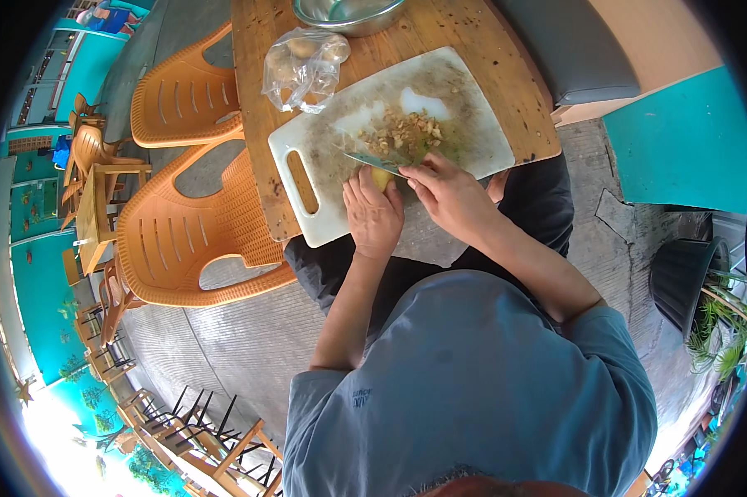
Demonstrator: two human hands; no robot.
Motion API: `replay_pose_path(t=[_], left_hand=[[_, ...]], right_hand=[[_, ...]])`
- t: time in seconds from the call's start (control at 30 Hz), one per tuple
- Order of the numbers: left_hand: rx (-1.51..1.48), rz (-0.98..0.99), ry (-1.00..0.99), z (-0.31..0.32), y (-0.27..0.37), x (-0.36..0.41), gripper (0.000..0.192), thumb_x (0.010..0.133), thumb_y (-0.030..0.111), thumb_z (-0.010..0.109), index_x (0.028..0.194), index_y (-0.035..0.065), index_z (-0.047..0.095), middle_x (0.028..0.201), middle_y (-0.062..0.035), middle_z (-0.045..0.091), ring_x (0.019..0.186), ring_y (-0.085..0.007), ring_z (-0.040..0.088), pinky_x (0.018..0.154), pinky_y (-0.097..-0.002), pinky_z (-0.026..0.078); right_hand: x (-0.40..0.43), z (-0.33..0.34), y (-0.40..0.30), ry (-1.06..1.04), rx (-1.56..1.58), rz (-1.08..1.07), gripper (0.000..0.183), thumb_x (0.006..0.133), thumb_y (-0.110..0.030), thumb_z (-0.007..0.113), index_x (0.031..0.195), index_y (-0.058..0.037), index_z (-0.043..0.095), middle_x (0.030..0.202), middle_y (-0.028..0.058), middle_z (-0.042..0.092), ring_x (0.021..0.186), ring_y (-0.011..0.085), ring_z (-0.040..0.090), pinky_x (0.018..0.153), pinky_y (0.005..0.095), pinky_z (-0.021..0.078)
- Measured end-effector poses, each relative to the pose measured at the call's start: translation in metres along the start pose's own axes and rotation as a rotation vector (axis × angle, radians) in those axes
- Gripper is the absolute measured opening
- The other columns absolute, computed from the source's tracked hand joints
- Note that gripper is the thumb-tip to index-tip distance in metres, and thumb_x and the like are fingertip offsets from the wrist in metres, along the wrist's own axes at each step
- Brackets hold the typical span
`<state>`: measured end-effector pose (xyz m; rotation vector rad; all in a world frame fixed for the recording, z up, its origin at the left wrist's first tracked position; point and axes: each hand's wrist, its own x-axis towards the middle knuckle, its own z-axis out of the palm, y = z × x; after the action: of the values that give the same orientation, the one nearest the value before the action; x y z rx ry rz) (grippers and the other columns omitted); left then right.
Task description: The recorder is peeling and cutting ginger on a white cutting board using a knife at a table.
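My left hand (pixel 371 208) grips a peeled yellow potato (pixel 381 178) near the front edge of a white plastic cutting board (pixel 482 133). In my right hand (pixel 449 194) is a kitchen knife (pixel 371 163), its blade pointing left and lying against the far side of the potato. The fingers partly cover both the potato and the knife handle. Just beyond the blade, a heap of brown peelings (pixel 404 133) is spread over the stained middle of the board. The board sits at a slant, with its handle slot towards the left.
Behind the board, a clear plastic bag (pixel 305 68) of what look like unpeeled potatoes rests on the wooden table (pixel 255 37). A stainless steel bowl (pixel 354 25) stands farther back. Orange plastic chairs (pixel 180 230) flank the left side; a black planter (pixel 681 279) is at right.
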<state>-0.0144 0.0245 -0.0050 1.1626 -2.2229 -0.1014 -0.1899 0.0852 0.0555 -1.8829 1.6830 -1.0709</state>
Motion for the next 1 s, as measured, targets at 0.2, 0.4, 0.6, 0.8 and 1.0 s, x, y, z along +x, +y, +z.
replay_pose_path(t=[0.2, 0.4, 0.6, 0.8, 1.0], left_hand=[[-0.008, -0.007, -0.003, -0.001, 0.000, -0.001, 0.057, 0.099, 0.017, 0.067, 0.142, -0.0081, 0.040, 0.130, -0.0291, 0.054, 0.112, -0.0473, 0.055, 0.099, -0.0561, 0.046], [-0.002, -0.028, -0.012, 0.001, 0.001, -0.002, 0.057, 0.099, 0.017, 0.067, 0.142, -0.0085, 0.040, 0.130, -0.0291, 0.054, 0.112, -0.0476, 0.056, 0.099, -0.0565, 0.046], [-0.005, 0.006, 0.013, 0.000, 0.000, 0.001, 0.056, 0.099, 0.015, 0.066, 0.142, -0.0093, 0.040, 0.131, -0.0299, 0.054, 0.115, -0.0484, 0.055, 0.100, -0.0571, 0.046], [-0.018, -0.021, 0.016, -0.003, 0.000, 0.000, 0.056, 0.098, 0.013, 0.065, 0.142, -0.0098, 0.039, 0.131, -0.0302, 0.054, 0.115, -0.0483, 0.055, 0.101, -0.0567, 0.045], [-0.105, -0.133, 0.032, -0.007, 0.003, 0.000, 0.051, 0.098, 0.013, 0.062, 0.141, -0.0082, 0.044, 0.128, -0.0287, 0.055, 0.112, -0.0466, 0.054, 0.104, -0.0560, 0.041]], right_hand=[[-0.010, -0.013, -0.004, -0.034, 0.023, 0.017, 0.023, 0.103, -0.009, 0.067, 0.125, -0.0043, 0.071, 0.107, 0.0142, 0.067, 0.095, 0.0370, 0.070, 0.081, 0.0469, 0.0578], [-0.012, -0.008, 0.004, -0.001, 0.057, -0.006, 0.022, 0.104, -0.014, 0.066, 0.124, -0.0074, 0.071, 0.105, 0.0155, 0.066, 0.091, 0.0389, 0.070, 0.079, 0.0487, 0.0588], [-0.001, 0.002, 0.009, 0.036, 0.089, 0.016, 0.021, 0.102, -0.008, 0.068, 0.122, -0.0037, 0.071, 0.106, 0.0160, 0.068, 0.095, 0.0377, 0.070, 0.081, 0.0466, 0.0570], [0.006, 0.013, 0.018, 0.077, 0.002, 0.058, 0.021, 0.101, -0.007, 0.069, 0.121, -0.0041, 0.072, 0.109, 0.0180, 0.070, 0.097, 0.0399, 0.071, 0.081, 0.0473, 0.0573], [-0.004, 0.011, 0.028, 0.100, 0.109, 0.079, 0.021, 0.100, -0.005, 0.069, 0.121, -0.0044, 0.071, 0.111, 0.0194, 0.070, 0.096, 0.0400, 0.072, 0.082, 0.0458, 0.0575]])
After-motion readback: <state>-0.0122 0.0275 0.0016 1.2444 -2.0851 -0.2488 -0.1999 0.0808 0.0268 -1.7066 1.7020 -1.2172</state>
